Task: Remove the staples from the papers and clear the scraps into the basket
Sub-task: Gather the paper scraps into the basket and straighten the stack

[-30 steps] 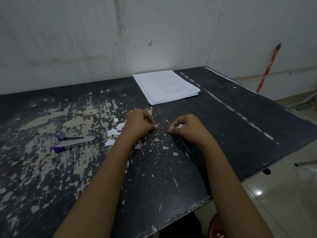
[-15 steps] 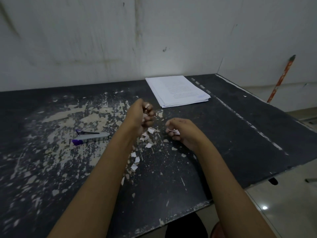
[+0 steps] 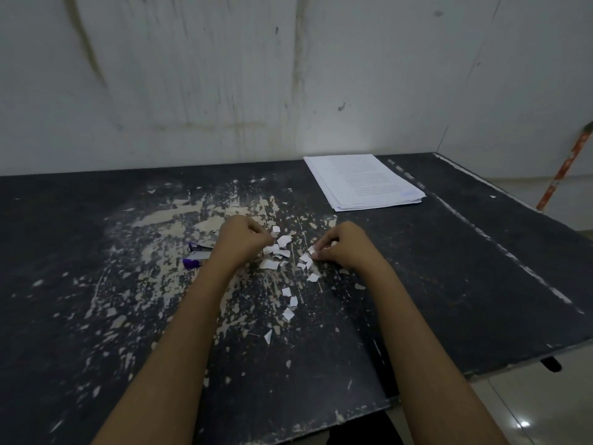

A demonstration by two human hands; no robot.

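Both hands rest on the bench (image 3: 96,316), a black top worn through to pale patches across its middle, set against a stained white wall (image 3: 224,75) along its far edge. The left hand (image 3: 242,240) lies near the middle of the bench, curled with its fingertips drawn together at the edge of a cluster of white paper scraps (image 3: 277,252); whether it pinches a piece cannot be told. The right hand (image 3: 341,247) sits just beside it toward the right edge, apart from the left hand, fingers bent and pinched on a small scrap (image 3: 312,250) at their tips. More scraps lie between the two hands, and a loose trail of them runs from there toward the near edge, the nearest piece (image 3: 268,336) lying alone between the forearms. A stapler (image 3: 195,255) with purple ends lies flat just left of the left wrist, partly hidden behind it. The stack of printed papers (image 3: 362,183) lies flat at the far edge, toward the far right corner, well apart from both hands, its sheets slightly fanned along the near side. Beyond the right edge of the bench an orange pole (image 3: 564,168) leans against the wall above a tiled floor (image 3: 545,412)
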